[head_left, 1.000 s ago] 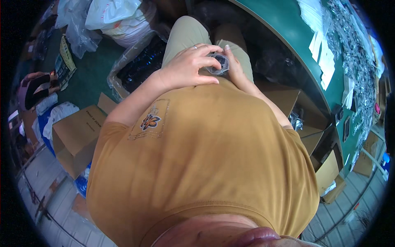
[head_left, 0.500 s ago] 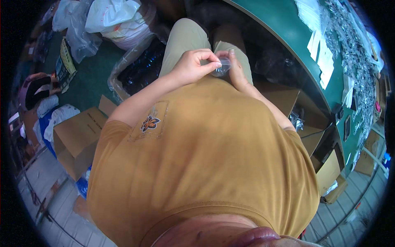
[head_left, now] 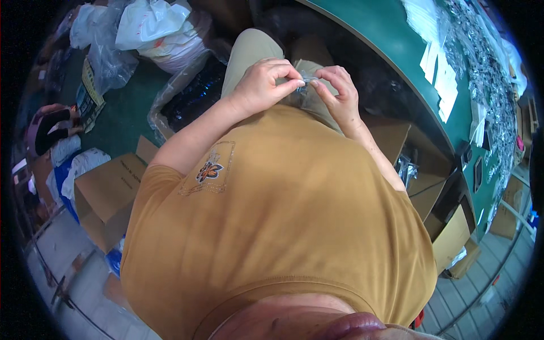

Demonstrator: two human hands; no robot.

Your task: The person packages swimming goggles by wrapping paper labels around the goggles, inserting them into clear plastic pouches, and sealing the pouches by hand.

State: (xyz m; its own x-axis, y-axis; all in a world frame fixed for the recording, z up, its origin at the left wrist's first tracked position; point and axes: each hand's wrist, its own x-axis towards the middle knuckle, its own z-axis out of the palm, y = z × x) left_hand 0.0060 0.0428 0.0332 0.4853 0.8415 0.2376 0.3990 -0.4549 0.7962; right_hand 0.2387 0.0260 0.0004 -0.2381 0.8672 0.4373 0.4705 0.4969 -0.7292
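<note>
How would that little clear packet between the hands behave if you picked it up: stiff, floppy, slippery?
The clear packet looks thin and glossy, so probably floppy and a bit slippery. The left hand and right hand pinch it with fingertips only, so it is likely very light. Its contents are too small to tell.

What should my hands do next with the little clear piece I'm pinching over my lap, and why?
Probably pull the fingertips gently apart. Both the left hand and right hand pinch the small clear piece between them over the lap, fingertips nearly touching, so parting or opening it looks like the next step.
</note>
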